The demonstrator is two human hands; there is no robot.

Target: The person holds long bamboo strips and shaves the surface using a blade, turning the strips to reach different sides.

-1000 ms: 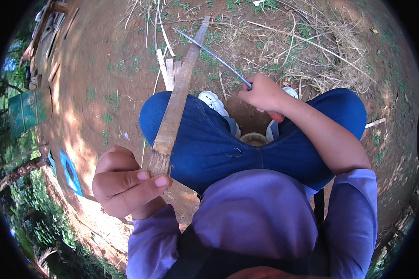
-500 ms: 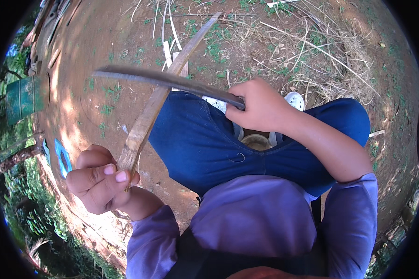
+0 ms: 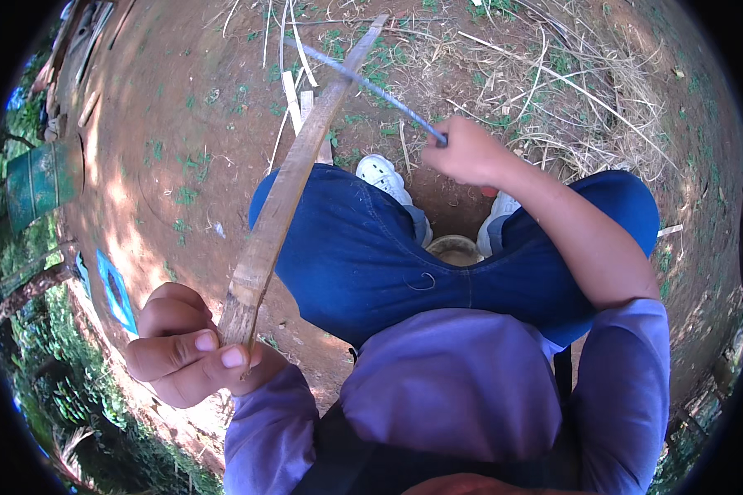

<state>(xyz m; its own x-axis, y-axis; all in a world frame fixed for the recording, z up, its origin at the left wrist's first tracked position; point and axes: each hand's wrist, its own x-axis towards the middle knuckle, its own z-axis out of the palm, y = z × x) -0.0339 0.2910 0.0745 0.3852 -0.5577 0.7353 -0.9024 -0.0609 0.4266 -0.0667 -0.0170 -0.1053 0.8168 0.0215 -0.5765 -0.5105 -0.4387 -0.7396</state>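
My left hand (image 3: 177,351) pinches the near end of a long wooden strip (image 3: 285,194) between thumb and fingers. The strip slants away over my left thigh, narrowing to a thin tip at the far end. In my right hand (image 3: 469,153) is a long-bladed knife (image 3: 396,103), its handle mostly hidden in the fist. Its blade shows almost edge-on as a thin line. It crosses the strip near the far tip; whether it touches the wood I cannot tell.
Pale split strips (image 3: 291,101) lie on the bare soil beyond my knees. Shavings and dry fibres (image 3: 570,107) are heaped at the far right. White clogs (image 3: 381,175) are on my feet. A green drum (image 3: 40,186) and a blue panel (image 3: 115,289) stand at left.
The knife has slid away from me along the strip, from its middle to near its tip, and the blade has turned edge-on. My left hand has shifted slightly nearer and to the right.
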